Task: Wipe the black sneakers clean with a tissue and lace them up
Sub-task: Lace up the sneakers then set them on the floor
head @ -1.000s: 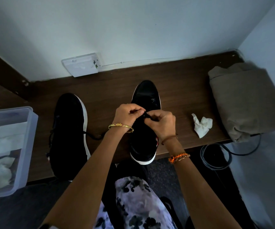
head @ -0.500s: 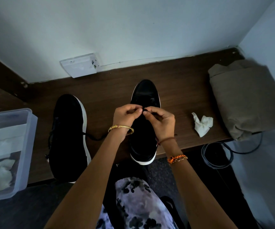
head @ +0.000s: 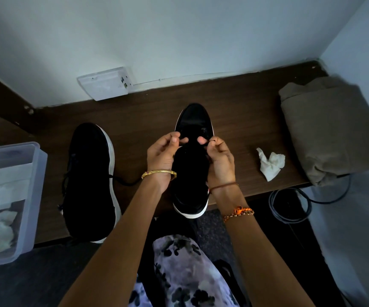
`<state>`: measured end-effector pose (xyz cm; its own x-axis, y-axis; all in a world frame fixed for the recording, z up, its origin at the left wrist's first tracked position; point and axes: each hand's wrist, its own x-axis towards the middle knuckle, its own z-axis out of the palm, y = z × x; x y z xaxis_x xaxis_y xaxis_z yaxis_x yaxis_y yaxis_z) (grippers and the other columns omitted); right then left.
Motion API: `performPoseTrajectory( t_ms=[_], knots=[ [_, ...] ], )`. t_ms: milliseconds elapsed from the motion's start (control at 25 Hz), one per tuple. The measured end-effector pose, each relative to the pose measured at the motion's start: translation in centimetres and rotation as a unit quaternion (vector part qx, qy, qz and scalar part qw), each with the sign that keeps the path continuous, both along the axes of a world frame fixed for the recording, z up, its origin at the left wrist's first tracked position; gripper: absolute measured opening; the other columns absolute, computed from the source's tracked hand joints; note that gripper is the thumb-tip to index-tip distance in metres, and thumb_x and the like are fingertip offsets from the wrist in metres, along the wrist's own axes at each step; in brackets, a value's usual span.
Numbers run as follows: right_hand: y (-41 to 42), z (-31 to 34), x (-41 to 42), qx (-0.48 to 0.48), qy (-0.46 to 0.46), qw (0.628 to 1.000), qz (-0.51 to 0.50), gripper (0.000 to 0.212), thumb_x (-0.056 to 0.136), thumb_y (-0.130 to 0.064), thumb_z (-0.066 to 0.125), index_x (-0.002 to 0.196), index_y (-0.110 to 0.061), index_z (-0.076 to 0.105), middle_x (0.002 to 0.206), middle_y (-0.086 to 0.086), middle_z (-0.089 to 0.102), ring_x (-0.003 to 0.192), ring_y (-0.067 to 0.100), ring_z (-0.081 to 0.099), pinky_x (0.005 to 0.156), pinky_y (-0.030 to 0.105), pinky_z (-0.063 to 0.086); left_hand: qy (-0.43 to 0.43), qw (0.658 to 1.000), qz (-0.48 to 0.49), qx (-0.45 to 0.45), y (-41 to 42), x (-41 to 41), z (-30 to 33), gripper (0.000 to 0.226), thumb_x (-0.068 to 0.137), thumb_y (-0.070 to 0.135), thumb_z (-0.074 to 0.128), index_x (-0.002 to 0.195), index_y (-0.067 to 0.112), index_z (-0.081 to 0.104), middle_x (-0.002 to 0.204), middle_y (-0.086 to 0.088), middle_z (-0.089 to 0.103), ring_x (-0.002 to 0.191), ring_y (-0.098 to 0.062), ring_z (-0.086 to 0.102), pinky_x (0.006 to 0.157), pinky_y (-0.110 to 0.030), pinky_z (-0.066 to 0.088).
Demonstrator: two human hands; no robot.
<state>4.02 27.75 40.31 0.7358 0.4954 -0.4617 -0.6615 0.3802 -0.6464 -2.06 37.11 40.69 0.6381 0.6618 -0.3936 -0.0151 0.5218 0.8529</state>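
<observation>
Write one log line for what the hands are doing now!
step: lacing | left hand: pinches lace | right hand: pinches lace | right sneaker: on shelf | tissue: lying aside

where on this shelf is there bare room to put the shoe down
Bare wood lies behind the right sneaker toward the wall, and between it and the left sneaker. It is crowded by the crumpled tissue and brown bag.

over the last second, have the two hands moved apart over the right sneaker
Yes. The left hand and right hand, which touched before, now sit apart, each pinching lace, with the right sneaker showing between them.
</observation>
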Motion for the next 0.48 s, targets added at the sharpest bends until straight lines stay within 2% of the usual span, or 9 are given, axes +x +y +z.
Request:
performPoseTrajectory(
  t_ms=[80,120,160,200,240,320,400,480],
  knots=[
    [0.0,0.2,0.1,0.018,0.008,1.0,0.025,0.031,0.094,0.0,0.038,0.068,-0.014,0.05,0.056,-0.005,0.058,0.066,0.014,0.059,0.076,0.032,0.051,-0.034,0.999,-0.012,0.016,-0.3,0.5,0.2,0.022,0.093,0.003,0.048,0.078,0.013,0.061,0.056,0.006,0.068,0.057,-0.002,0.064,0.07,-0.022,0.055],
    [-0.1,0.4,0.3,0.0,-0.023,0.999,0.047,0.033,0.093,0.001,0.036,0.067,-0.014,0.049,0.053,-0.005,0.053,0.063,0.012,0.054,0.075,0.03,0.047,-0.036,0.998,-0.027,0.053,-0.1,0.7,0.3,0.021,0.092,0.001,0.048,0.079,0.01,0.061,0.052,0.007,0.065,0.051,0.0,0.061,0.064,-0.017,0.053],
    [-0.1,0.6,0.6,-0.056,-0.099,0.99,0.081,0.034,0.093,-0.001,0.037,0.066,-0.017,0.049,0.053,-0.006,0.049,0.06,0.009,0.051,0.074,0.029,0.043,-0.026,0.99,-0.052,0.126,0.3,0.8,0.3,0.018,0.091,-0.002,0.049,0.081,0.005,0.061,0.051,0.008,0.062,0.047,0.002,0.057,0.059,-0.012,0.05],
    [0.0,0.8,1.1,-0.15,-0.224,0.953,0.135,0.032,0.09,-0.007,0.039,0.064,-0.022,0.051,0.054,-0.008,0.048,0.06,0.008,0.05,0.075,0.03,0.04,-0.007,0.969,-0.084,0.232,0.9,0.8,0.3,0.015,0.09,-0.004,0.051,0.085,0.004,0.063,0.052,0.009,0.059,0.045,0.004,0.055,0.057,-0.007,0.047],
    [0.0,0.9,1.7,-0.259,-0.357,0.877,0.19,0.027,0.085,-0.016,0.041,0.064,-0.028,0.053,0.057,-0.01,0.05,0.065,0.009,0.052,0.077,0.033,0.038,0.011,0.928,-0.116,0.355,1.5,0.8,0.2,0.014,0.088,-0.003,0.052,0.088,0.002,0.065,0.058,0.012,0.056,0.046,0.006,0.054,0.057,-0.005,0.044],
    [0.2,1.0,2.3,-0.415,-0.529,0.695,0.255,0.022,0.075,-0.027,0.04,0.075,-0.025,0.061,0.07,-0.006,0.058,0.085,0.017,0.056,0.085,0.034,0.03,0.015,0.802,-0.171,0.572,2.4,0.6,0.1,0.017,0.086,0.007,0.051,0.086,0.004,0.067,0.07,0.012,0.053,0.055,0.007,0.052,0.059,-0.004,0.042],
    [0.0,1.0,2.3,-0.466,-0.613,0.589,0.247,0.029,0.072,-0.027,0.04,0.084,-0.015,0.064,0.078,0.006,0.063,0.095,0.023,0.056,0.082,0.032,0.022,0.025,0.683,-0.198,0.703,2.7,0.3,-0.3,0.015,0.084,0.013,0.045,0.088,0.018,0.059,0.076,0.009,0.058,0.065,-0.003,0.049,0.065,-0.016,0.04],
    [-0.4,0.4,2.0,-0.456,-0.698,0.519,0.188,0.027,0.069,-0.026,0.04,0.075,-0.014,0.063,0.065,0.008,0.063,0.084,0.023,0.058,0.075,0.032,0.022,0.026,0.599,-0.201,0.774,2.9,-0.2,-0.9,0.011,0.083,0.013,0.044,0.088,0.023,0.048,0.08,0.004,0.063,0.064,-0.01,0.046,0.066,-0.022,0.034]
  ],
)
